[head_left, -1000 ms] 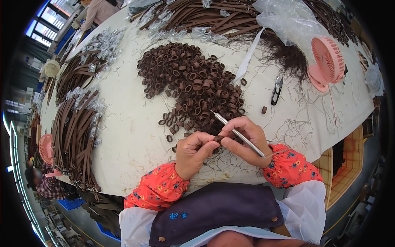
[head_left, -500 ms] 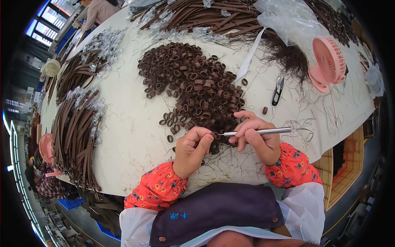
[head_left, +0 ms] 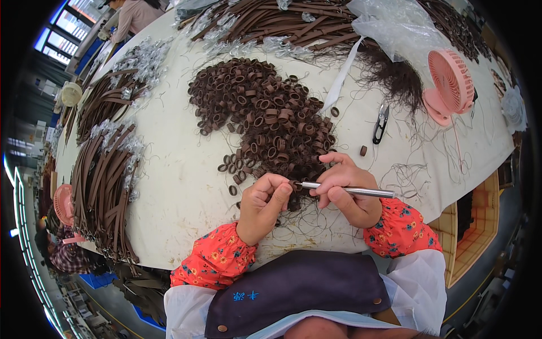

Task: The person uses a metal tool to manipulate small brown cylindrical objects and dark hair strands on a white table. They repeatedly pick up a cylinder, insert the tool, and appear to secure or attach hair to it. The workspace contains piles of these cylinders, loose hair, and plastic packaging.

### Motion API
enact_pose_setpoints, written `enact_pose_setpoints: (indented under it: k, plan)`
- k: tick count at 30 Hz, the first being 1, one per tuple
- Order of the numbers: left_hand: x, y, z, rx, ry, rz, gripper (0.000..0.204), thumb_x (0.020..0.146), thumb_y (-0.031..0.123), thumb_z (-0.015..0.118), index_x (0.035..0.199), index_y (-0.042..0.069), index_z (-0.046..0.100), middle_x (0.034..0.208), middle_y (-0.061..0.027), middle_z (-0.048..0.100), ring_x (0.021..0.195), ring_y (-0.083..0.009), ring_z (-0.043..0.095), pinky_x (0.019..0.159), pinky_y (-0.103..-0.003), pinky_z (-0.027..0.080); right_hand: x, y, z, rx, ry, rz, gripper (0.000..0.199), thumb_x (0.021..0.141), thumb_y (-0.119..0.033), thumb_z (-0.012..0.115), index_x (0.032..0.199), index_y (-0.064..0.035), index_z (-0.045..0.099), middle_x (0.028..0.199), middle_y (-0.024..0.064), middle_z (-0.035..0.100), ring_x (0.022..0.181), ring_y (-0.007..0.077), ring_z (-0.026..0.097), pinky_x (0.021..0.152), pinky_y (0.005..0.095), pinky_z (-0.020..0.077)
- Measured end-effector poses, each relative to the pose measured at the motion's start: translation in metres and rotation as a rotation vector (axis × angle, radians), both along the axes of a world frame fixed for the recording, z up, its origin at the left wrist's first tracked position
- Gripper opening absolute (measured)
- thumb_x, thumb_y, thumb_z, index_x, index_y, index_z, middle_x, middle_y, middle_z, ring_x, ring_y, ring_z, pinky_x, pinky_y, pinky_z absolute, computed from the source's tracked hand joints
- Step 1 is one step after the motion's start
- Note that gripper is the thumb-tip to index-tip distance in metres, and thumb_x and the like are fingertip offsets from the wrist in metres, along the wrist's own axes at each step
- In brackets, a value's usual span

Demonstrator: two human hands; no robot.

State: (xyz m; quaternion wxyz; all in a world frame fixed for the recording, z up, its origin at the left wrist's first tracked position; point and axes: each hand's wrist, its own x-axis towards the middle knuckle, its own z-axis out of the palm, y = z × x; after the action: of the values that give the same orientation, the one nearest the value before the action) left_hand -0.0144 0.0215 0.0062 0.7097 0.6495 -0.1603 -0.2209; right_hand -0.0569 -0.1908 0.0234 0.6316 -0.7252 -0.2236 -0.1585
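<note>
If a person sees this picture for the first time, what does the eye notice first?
Probably the big heap of small brown loops at the table's middle. Just below it, the right hand holds a thin silver tool whose tip meets the left hand. A pink fan stands at the far right.

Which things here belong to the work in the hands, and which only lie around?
In use: left hand, right hand, metal tool, pile of brown loops.
Lying about: pink fan, small scissors, plastic bag, strap bundles.

Glossy metal tool (head_left: 350, 191), matt brown leather-like loops (head_left: 265, 113), clear crinkled plastic bag (head_left: 395, 28), pink plastic fan (head_left: 449, 85)
</note>
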Motion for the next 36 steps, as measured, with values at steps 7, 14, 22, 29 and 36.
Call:
enact_pose_setpoints:
  k: [7, 14, 22, 29, 36]
  plan:
    - [0.0, -0.001, -0.001, -0.026, 0.051, 0.012, 0.019, 0.098, 0.02, 0.056, 0.096, 0.001, 0.058, 0.07, 0.0021, 0.055, 0.061, -0.0033, 0.047, 0.055, -0.019, 0.037, 0.004, 0.001, -0.001, -0.141, -0.152, -0.04, 0.006, 0.089, -0.013, 0.064, 0.092, -0.0082, 0.066, 0.072, 0.0, 0.066, 0.071, 0.0189, 0.065, 0.096, 0.0449, 0.0426]
    - [0.0, -0.001, 0.0, -0.029, 0.069, -0.007, 0.02, 0.098, 0.02, 0.057, 0.094, 0.001, 0.057, 0.07, 0.0023, 0.055, 0.061, -0.0034, 0.047, 0.055, -0.019, 0.037, 0.002, -0.001, 0.0, -0.141, -0.116, -0.031, 0.006, 0.088, -0.013, 0.064, 0.091, -0.0084, 0.066, 0.073, 0.0006, 0.065, 0.071, 0.0189, 0.065, 0.095, 0.0451, 0.0432]
    - [0.001, 0.0, 0.001, -0.002, 0.103, -0.03, 0.018, 0.098, 0.019, 0.056, 0.094, 0.001, 0.056, 0.067, 0.0032, 0.052, 0.056, -0.0026, 0.044, 0.051, -0.019, 0.034, 0.003, -0.004, 0.005, -0.168, -0.095, -0.023, 0.006, 0.09, -0.011, 0.059, 0.09, -0.0078, 0.065, 0.07, 0.0005, 0.064, 0.067, 0.017, 0.064, 0.097, 0.0454, 0.0416]
    - [0.008, 0.002, 0.009, 0.07, 0.112, 0.039, 0.014, 0.096, 0.013, 0.059, 0.097, -0.001, 0.061, 0.063, 0.0096, 0.049, 0.052, 0.0022, 0.036, 0.047, -0.016, 0.026, -0.002, -0.008, 0.002, 0.146, 0.051, -0.059, 0.018, 0.097, -0.013, 0.046, 0.094, -0.0041, 0.061, 0.062, 0.0006, 0.061, 0.063, 0.0101, 0.061, 0.1, 0.0423, 0.0375]
    - [0.01, 0.008, 0.003, 0.142, -0.084, 0.013, 0.013, 0.095, 0.008, 0.058, 0.101, -0.003, 0.063, 0.071, 0.0085, 0.055, 0.057, 0.0035, 0.036, 0.05, -0.015, 0.026, 0.0, -0.004, -0.001, 0.088, 0.052, -0.056, 0.011, 0.094, -0.009, 0.052, 0.097, -0.0041, 0.062, 0.064, 0.0018, 0.062, 0.068, 0.0137, 0.063, 0.095, 0.0405, 0.0413]
